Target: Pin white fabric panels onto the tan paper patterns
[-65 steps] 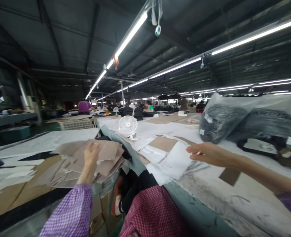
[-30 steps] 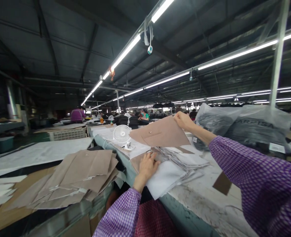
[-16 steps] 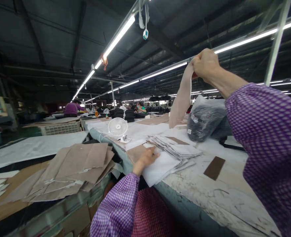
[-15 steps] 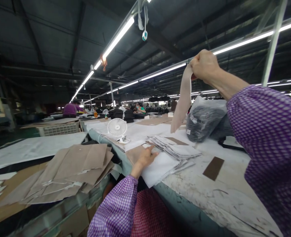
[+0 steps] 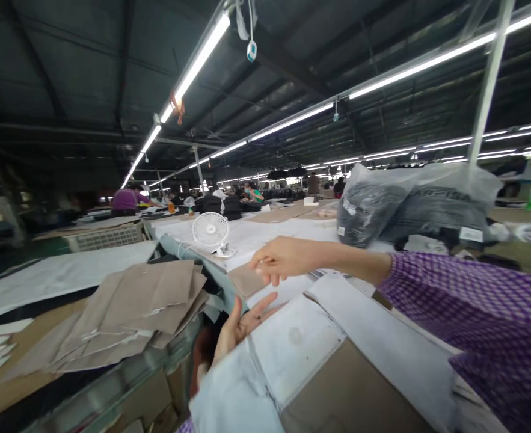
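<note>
A large layered sheet of white and taupe fabric (image 5: 301, 355) fills the front of the view, raised over the table's near edge. It covers my left forearm. My left hand (image 5: 238, 328) comes out past the sheet's left edge, thumb and fingers spread, palm facing up. Just above it, my right hand (image 5: 287, 258) reaches in from the right with fingers bent downward and thumb near the index finger. Anything between those fingertips is too small to make out. Under the right hand lies a taupe piece (image 5: 245, 279) on the white-covered table.
A small white fan (image 5: 211, 230) stands on the table's left edge. Plastic-wrapped dark bundles (image 5: 418, 204) sit at the back right. To the left, a pile of taupe pieces (image 5: 143, 294) lies on a lower surface. A person in purple (image 5: 125, 200) works farther back.
My right hand has come down and left from high up, and its hanging taupe strip no longer shows there. The white and taupe sheet now rises over my left forearm; my left hand has turned palm up.
</note>
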Tool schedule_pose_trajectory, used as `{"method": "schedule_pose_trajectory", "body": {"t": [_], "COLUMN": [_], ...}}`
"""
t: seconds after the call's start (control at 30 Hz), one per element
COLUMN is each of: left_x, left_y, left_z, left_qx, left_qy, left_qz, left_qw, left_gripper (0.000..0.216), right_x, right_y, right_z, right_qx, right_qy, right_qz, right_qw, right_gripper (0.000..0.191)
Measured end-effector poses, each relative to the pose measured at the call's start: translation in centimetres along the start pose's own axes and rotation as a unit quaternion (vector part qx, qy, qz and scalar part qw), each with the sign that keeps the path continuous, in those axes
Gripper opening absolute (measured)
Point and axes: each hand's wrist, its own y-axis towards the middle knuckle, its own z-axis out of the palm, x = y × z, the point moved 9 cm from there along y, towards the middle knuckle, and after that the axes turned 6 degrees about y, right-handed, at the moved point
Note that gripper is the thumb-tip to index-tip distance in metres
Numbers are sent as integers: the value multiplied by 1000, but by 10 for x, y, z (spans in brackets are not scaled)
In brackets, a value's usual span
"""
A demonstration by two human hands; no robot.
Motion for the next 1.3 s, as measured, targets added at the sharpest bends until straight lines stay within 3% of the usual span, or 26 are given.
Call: {"method": "schedule_pose_trajectory", "body": {"t": [0.07,0.13,0.23,0.33,0.53,0.73,0.93,1.1,1.2,1.3], "left_x": [9,13,9,-6,-31,-24,-10,-20,-30,-37], "left_y": [-17,-30,-40,-41,-38,-25,-9,-14,-17,-19], "left_z": [9,15,14,14,41,53,72,82,89,98], "left_qx": [41,55,19,-11,43,-83,-129,-115,-114,-110], "left_qy": [-94,-131,-58,85,240,426,411,383,399,439], "left_qz": [-19,-21,-10,-16,-29,58,82,81,103,142], "left_qw": [994,990,998,996,969,899,899,913,904,880], "left_gripper": [74,67,49,48,45,50,17,17,15,15], "right_x": [-13,-27,-44,-52,-49,-46,-46,-51,-42,-33], "right_y": [-8,-20,-40,-56,-74,-83,-86,-96,-99,-101], "right_z": [6,14,27,35,44,44,31,31,25,19], "right_qx": [-3,33,99,120,84,40,16,62,33,-37], "right_qy": [-63,-84,-95,-103,-103,-106,23,137,116,6], "right_qz": [-8,-5,10,41,75,84,51,34,23,65], "right_qw": [998,996,990,987,988,990,998,988,992,997], "right_gripper": [30,29,29,29,22,19,22,41,48,37]}}
